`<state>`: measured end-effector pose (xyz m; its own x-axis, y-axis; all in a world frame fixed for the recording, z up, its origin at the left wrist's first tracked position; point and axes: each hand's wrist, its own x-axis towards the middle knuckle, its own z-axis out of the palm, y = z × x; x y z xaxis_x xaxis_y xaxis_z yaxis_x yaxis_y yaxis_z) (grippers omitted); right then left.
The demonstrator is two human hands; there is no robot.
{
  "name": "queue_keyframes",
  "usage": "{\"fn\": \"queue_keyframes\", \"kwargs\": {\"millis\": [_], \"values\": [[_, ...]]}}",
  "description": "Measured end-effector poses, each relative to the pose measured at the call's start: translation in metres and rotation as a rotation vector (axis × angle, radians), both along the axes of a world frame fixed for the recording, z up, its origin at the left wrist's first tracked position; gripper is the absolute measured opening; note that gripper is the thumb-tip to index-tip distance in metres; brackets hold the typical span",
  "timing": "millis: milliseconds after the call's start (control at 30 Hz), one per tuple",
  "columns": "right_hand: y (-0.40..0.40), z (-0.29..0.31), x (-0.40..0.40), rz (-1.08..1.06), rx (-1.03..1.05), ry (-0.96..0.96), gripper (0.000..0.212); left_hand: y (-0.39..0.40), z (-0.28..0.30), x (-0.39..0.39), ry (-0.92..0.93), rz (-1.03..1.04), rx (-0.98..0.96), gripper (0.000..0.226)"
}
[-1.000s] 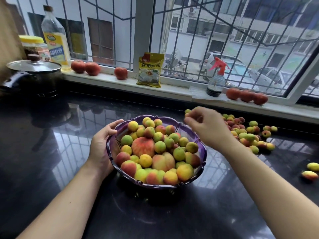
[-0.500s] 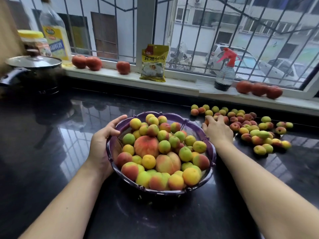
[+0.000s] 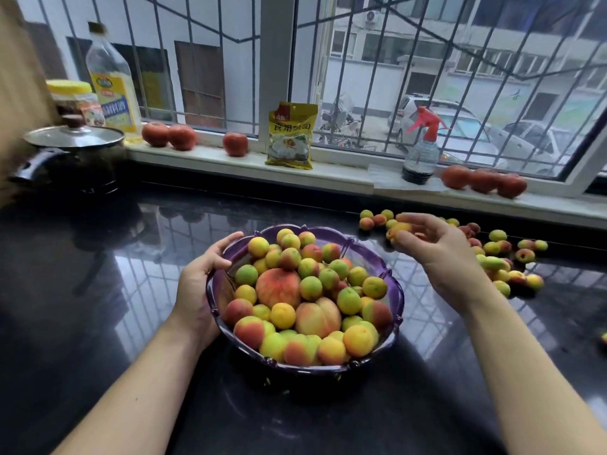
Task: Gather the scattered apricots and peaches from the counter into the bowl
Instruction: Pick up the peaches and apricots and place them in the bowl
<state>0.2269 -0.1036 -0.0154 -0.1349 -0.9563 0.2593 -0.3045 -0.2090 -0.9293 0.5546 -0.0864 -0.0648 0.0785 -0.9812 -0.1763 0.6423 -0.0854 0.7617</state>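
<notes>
A purple scalloped bowl [image 3: 392,315] stands mid-counter, heaped with several apricots and two larger peaches [image 3: 278,288]. My left hand [image 3: 200,284] grips the bowl's left rim, thumb over the edge. My right hand [image 3: 433,247] hovers just right of the bowl's far rim, palm turned up, fingers curled round an orange apricot [image 3: 398,230]. Behind and right of that hand lies a scatter of loose apricots [image 3: 502,257] on the black counter [image 3: 98,290].
A lidded black pot [image 3: 70,159] stands at the far left with an oil bottle [image 3: 111,83] and jar behind it. Tomatoes [image 3: 169,135], a yellow packet [image 3: 290,136] and a spray bottle [image 3: 422,152] line the windowsill. One fruit lies at the right edge [image 3: 603,338].
My right hand went from the bowl out to the counter beside the loose pile, and now it is lifted with an apricot in its fingers. My left hand stayed on the rim.
</notes>
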Motion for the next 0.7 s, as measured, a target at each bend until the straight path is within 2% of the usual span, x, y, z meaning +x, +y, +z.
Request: {"fn": "queue_keyframes", "kwargs": {"millis": [67, 200, 400, 533, 700], "values": [[0.018, 0.014, 0.012, 0.118, -0.009, 0.083, 0.027, 0.0, -0.001, 0.0, 0.001, 0.005, -0.006, 0.054], [0.033, 0.006, 0.034, 0.166, -0.023, 0.305, 0.028, 0.0, -0.002, 0.001, -0.001, -0.002, -0.009, 0.054], [0.029, 0.007, 0.043, 0.214, 0.063, 0.465, 0.027, -0.002, -0.002, 0.001, 0.0, 0.001, -0.019, 0.055], [0.031, 0.009, 0.047, 0.217, 0.043, 0.574, 0.025, -0.002, -0.002, 0.0, 0.018, -0.012, -0.02, 0.058], [0.033, 0.007, 0.046, 0.211, 0.042, 0.626, 0.021, 0.0, 0.001, -0.001, 0.031, 0.0, -0.022, 0.07]]}}
